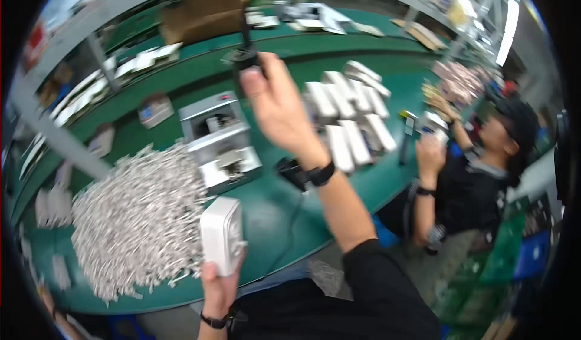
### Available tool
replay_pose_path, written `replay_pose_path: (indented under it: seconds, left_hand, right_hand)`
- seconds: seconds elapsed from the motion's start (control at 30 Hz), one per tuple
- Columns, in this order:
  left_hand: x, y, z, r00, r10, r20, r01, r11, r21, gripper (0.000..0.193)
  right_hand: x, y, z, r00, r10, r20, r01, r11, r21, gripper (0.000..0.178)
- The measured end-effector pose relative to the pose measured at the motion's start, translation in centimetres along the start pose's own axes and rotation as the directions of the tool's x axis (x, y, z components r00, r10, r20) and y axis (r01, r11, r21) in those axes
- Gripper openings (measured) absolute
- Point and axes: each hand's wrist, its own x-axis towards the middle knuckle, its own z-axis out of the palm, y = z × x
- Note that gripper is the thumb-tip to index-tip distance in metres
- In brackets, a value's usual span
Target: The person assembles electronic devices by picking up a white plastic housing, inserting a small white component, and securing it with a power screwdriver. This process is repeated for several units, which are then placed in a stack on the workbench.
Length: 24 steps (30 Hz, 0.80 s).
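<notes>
My left hand (pixel 221 288) grips a white box-shaped device (pixel 221 234) from below, upright near the front edge of the green bench. My right hand (pixel 278 107) is raised over the middle of the bench, its fingers and thumb closed on a black upright stick-like tool (pixel 245 52); motion blur hides its details. Below the right hand stands a grey box-shaped machine (pixel 213 113) with a red switch. Left of the device spreads a large heap of small whitish strip-like pieces (pixel 142 219).
Several white housings (pixel 348 143) lie in rows right of my right forearm. A black corded object (pixel 293 171) sits beside my wrist. At the right, a co-worker (pixel 478 176) handles a white piece. A cardboard box (pixel 206 16) stands on the back shelf.
</notes>
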Motion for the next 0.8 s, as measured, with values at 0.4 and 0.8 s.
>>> replay_pose_path:
  seconds: [0.4,0.8]
  left_hand:
    - [1.8,4.1,3.7,0.920,-0.325,0.218,0.348,0.935,-0.074,0.110]
    - [6.4,4.5,6.7,0.867,-0.464,0.184,0.384,0.855,0.349,0.082]
  right_hand:
    - [-2.8,4.6,1.7,0.957,0.218,0.193,-0.171,0.957,-0.233,0.039]
    - [-18.4,-10.0,-3.6,0.936,0.215,0.278,-0.077,0.897,-0.435,0.046]
